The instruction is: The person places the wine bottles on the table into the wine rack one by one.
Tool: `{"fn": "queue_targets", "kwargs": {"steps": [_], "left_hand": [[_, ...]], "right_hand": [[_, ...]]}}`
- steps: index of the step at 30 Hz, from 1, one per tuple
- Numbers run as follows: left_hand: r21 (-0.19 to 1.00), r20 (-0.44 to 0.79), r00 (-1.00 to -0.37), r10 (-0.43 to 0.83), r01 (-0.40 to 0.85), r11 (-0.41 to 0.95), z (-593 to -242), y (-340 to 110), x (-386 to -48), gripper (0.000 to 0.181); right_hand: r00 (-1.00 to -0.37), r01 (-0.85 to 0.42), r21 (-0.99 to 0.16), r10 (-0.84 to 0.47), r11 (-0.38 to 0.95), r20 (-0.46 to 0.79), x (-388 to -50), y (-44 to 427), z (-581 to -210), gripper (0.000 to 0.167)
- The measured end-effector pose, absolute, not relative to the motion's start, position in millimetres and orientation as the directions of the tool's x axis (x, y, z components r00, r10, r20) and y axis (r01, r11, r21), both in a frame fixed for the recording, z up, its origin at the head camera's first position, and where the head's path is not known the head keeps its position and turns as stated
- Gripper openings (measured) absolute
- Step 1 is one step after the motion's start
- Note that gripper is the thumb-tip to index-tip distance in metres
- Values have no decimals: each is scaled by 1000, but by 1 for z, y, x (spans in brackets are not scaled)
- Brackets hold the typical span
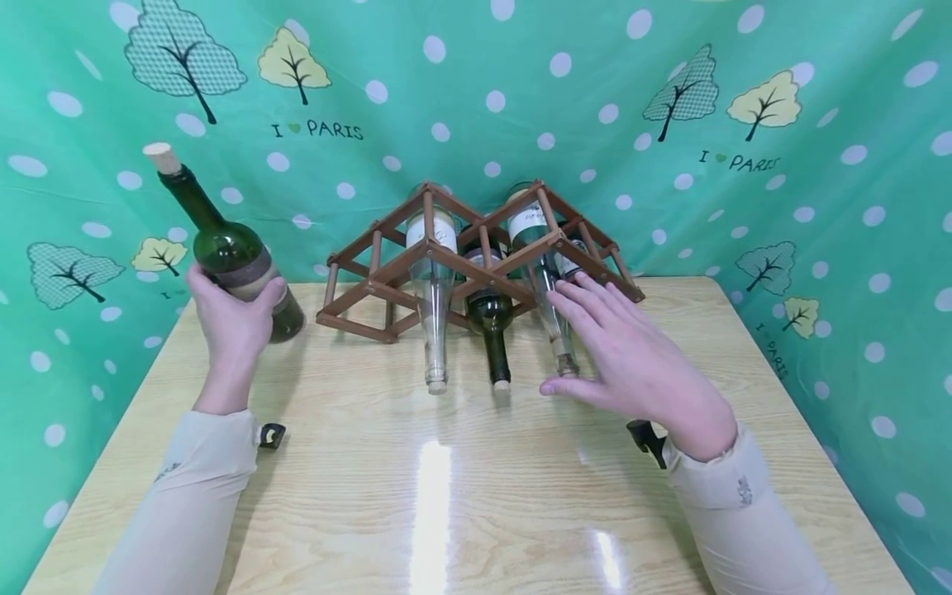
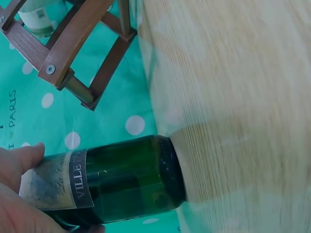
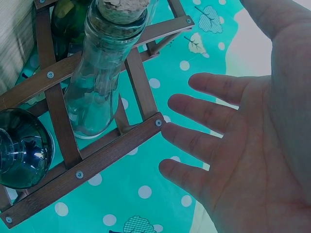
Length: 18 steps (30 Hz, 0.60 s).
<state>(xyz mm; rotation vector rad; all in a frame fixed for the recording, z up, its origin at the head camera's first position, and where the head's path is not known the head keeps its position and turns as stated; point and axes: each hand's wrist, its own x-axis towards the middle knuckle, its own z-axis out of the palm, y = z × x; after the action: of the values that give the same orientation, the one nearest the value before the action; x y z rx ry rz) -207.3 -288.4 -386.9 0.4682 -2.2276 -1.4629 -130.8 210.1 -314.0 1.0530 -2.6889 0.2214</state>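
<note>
My left hand [image 1: 232,321] grips a green wine bottle [image 1: 223,240] around its labelled body, on the left of the table. A cork [image 1: 159,157] plugs its neck, which tilts up and left. In the left wrist view, the bottle's base [image 2: 170,170] is at the tabletop; whether it touches I cannot tell. A brown wooden wine rack [image 1: 402,268] stands at the back, holding several bottles neck-forward, among them a clear bottle [image 1: 431,306] and a dark green bottle [image 1: 491,314]. My right hand [image 1: 640,355], fingers extended, is by the rack's right part, beside another corked bottle [image 3: 97,92].
The light wood table [image 1: 357,471] runs back to a green dotted cloth [image 1: 461,91] with tree prints, which also hangs at both sides. A bottle [image 1: 571,256] in the rack's right end is partly hidden behind the rack and my right hand.
</note>
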Motion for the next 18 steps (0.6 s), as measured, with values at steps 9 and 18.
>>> {"fn": "queue_targets", "kwargs": {"steps": [9, 18], "left_hand": [[928, 127, -869, -479, -66, 366, -384, -292, -204, 91], [925, 137, -865, -483, -63, 375, -381, -292, -201, 90]], "right_hand": [[-712, -682, -54, -645, 730, 278, -131, 211, -314, 109], [-694, -695, -44, -653, 718, 302, -131, 211, -313, 109]]}}
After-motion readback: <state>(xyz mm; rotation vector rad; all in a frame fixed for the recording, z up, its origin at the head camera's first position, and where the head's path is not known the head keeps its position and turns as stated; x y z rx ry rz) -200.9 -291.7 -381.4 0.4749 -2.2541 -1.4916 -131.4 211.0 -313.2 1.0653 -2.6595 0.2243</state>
